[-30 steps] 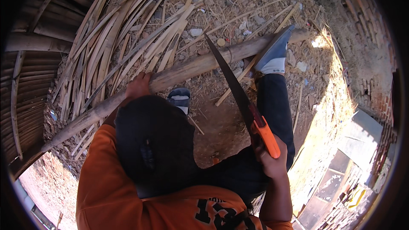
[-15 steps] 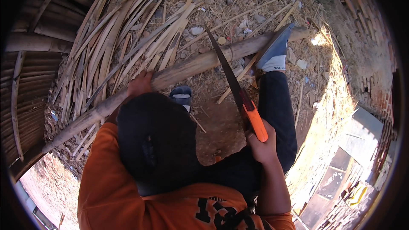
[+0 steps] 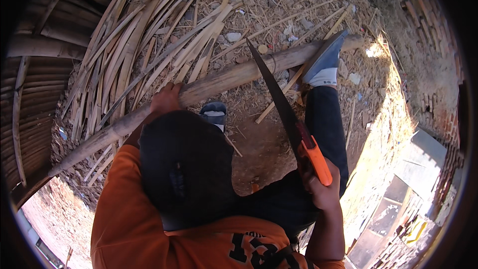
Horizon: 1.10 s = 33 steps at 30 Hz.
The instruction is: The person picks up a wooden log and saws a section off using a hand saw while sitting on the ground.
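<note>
A long bamboo pole lies slanting over the ground, from the near left up to the far right. My left hand is closed round its near-left part. My right hand grips the orange handle of a handsaw. The saw's dark blade points away and crosses the pole right of its middle; the tip reaches just past the pole's far side. My right foot, in a blue shoe, rests on the far-right part of the pole. My other foot is on the ground beside the pole's near side.
A heap of split bamboo strips covers the ground at the far left. A slatted wall rises on the left, a brick wall on the right. Straw and stones litter the ground. Pale panels lean at the right.
My right hand has drawn the saw back toward me and to the right, so less of the blade reaches past the pole. My left hand stays on the pole.
</note>
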Available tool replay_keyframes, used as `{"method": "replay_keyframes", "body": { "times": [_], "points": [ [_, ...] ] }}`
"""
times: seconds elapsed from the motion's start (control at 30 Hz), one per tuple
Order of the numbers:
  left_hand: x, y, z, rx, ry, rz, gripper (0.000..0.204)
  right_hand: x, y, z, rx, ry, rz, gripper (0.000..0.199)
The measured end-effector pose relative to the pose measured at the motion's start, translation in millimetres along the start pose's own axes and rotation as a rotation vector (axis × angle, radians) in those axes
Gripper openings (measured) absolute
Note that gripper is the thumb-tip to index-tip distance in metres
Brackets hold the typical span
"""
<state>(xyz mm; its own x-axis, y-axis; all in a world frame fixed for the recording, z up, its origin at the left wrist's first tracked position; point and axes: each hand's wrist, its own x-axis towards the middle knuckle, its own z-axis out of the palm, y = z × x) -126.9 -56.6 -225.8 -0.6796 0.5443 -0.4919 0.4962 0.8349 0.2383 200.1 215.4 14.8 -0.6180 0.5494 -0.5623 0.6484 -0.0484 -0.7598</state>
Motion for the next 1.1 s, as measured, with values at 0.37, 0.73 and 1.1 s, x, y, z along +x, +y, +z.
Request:
{"method": "replay_keyframes", "body": {
  "times": [0.37,0.73,1.1],
  "points": [
    [1.6,1.0,1.9,-0.012,-0.006,-0.009,0.093,-11.8,0.8,0.3,-0.129,0.017,-0.052,0.025],
    [-0.6,6.7,-3.3,-0.001,-0.017,-0.022,0.095,-1.4,6.7,12.4,-0.091,0.028,-0.113,0.024],
    [-2.0,10.0,-1.7,0.02,0.025,-0.036,0.091,17.5,5.6,12.9,-0.174,0.012,-0.084,0.023]
  ]
}}
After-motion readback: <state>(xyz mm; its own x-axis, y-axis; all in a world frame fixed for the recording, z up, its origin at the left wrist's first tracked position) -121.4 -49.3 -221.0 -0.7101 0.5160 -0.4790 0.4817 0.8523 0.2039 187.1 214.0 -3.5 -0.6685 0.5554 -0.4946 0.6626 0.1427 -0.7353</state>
